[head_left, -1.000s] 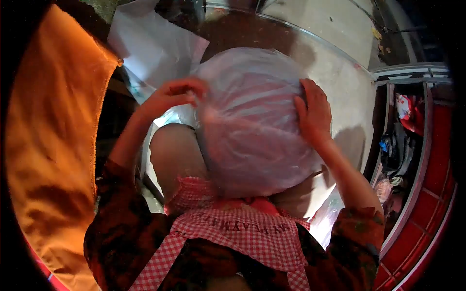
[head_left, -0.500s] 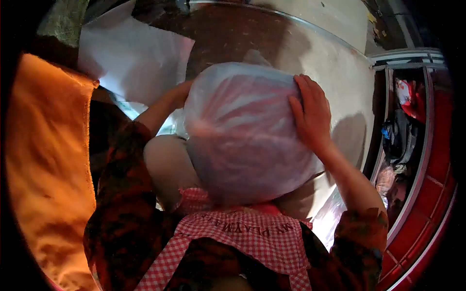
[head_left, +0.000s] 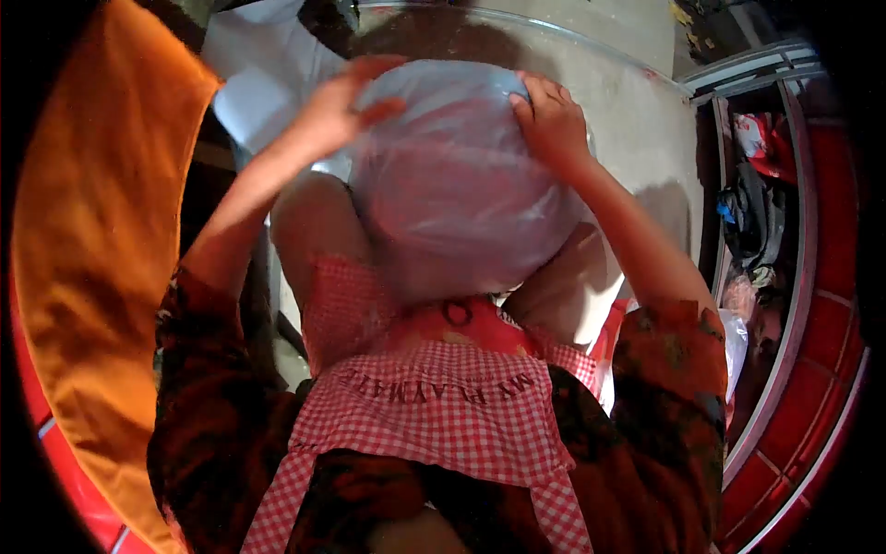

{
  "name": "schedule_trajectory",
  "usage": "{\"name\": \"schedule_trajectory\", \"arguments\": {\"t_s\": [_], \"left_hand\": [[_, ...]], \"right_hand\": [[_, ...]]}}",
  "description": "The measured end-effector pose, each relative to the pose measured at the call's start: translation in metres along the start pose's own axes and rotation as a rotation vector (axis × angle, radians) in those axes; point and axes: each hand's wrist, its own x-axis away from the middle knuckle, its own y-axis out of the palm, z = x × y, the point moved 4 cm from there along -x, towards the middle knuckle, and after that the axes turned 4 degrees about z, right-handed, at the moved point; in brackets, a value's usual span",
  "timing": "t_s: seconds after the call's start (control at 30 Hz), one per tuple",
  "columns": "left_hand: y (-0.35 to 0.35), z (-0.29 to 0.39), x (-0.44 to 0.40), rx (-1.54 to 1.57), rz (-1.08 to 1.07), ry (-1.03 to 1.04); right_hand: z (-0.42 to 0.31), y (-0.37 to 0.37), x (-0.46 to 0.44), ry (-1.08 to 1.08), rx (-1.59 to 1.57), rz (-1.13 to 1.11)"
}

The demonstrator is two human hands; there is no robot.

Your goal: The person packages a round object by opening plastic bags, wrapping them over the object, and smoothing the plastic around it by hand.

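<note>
A large, full, translucent whitish plastic bag [head_left: 461, 175] with something reddish inside sits between my knees. My right hand [head_left: 554, 120] grips its upper right edge, fingers curled over the top and thumb on the near side. At the bag's upper left is my left hand [head_left: 341, 106], somewhat blurred, with fingers and thumb spread apart. Whether its fingertips touch the plastic I cannot tell. Below the bag, a red-and-white checked apron [head_left: 425, 397] covers my front and part of my lap.
Orange cloth [head_left: 111, 231] hangs along the left side. Behind my left hand lies a pale sheet [head_left: 263, 69]. On the right, a metal-framed channel [head_left: 798, 185] holds dark and red plastic scraps, with red tiles [head_left: 821, 369] beyond it. Pale floor [head_left: 637, 129] lies behind the bag.
My left hand has come from behind the bag's left side to its upper left, fingers spreading. My right hand stays on the upper right edge. Bag and hands appear higher in view.
</note>
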Motion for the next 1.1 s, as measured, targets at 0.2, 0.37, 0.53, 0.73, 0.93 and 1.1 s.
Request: {"name": "schedule_trajectory", "arguments": {"t_s": [0.2,0.37,0.53,0.73,0.93,1.1], "left_hand": [[0.081,0.026,0.017,-0.699,-0.375,0.101],[0.078,0.031,0.018,-0.71,-0.411,0.089],[0.084,0.027,0.016,-0.717,-0.413,0.082],[0.086,0.021,0.016,-0.752,-0.41,0.114],[0.081,0.025,0.015,-0.699,-0.434,0.078],[0.083,0.025,0.013,-0.642,-0.458,0.034]], "right_hand": [[0.017,0.011,0.001,0.089,-0.002,-0.053],[-0.019,-0.015,-0.018,-0.025,0.269,-0.265],[-0.215,-0.037,0.092,-0.817,0.101,-0.135],[-0.247,0.078,0.144,-1.099,0.346,0.056],[-0.254,0.105,0.165,-1.083,0.244,-0.199],[-0.248,0.104,0.181,-0.975,-0.02,-0.444]]}}
